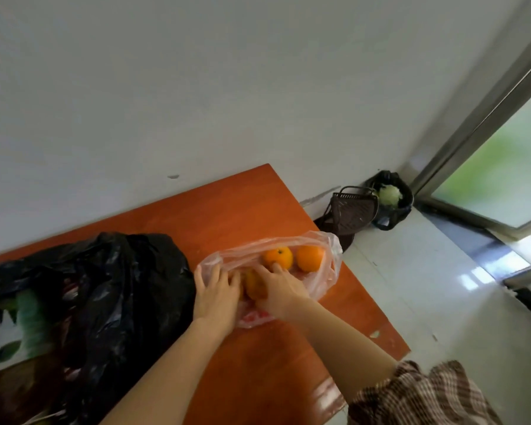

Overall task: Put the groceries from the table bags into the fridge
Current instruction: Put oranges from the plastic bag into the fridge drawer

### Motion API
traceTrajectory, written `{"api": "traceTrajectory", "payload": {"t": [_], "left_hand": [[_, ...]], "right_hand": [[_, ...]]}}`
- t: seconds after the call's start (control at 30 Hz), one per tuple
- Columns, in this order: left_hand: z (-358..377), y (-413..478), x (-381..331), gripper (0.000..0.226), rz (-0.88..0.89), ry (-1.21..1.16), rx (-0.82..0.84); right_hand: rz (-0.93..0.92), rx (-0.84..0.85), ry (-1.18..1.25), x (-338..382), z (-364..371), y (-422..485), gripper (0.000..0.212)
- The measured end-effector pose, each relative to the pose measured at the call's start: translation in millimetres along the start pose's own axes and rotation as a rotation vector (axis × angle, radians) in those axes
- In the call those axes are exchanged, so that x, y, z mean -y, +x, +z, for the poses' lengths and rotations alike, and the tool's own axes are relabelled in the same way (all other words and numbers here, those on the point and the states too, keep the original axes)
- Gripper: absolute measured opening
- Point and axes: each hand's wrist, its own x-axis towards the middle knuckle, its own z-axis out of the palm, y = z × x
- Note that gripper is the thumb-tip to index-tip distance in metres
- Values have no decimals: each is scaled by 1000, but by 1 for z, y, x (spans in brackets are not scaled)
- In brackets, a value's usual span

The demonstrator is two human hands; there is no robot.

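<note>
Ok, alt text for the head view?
A left hand and right hand touch a clear bag of three oranges on a table, beside a black bag. A basket and bin sit on the floor by a door.

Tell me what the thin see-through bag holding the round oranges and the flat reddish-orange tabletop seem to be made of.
The thin see-through bag: soft glossy plastic film, likely; it wrinkles and the round oranges show through. The flat reddish-orange tabletop: smooth wood or laminate with a slight sheen; light reflects near its front edge.
</note>
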Motion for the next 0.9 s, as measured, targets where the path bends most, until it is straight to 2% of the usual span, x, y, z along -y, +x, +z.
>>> {"api": "traceTrajectory", "payload": {"t": [0.2,0.37,0.53,0.7,0.9], "left_hand": [[1,7,0,68,-15,82,-9],[-3,9,2,62,-5,49,-16],[-21,-2,2,68,-8,-177,-105],[-65,-12,-14,61,4,-412,-307],[-127,-27,-71,80,115,-604,-339]], "right_hand": [[43,-75,-8,2,17,4,75],[53,-77,78,-3,17,-2,76],[46,-173,153,-21,-15,-31,78],[6,-349,249,-39,-60,-78,73],[112,-561,310,-65,-103,-153,74]]}}
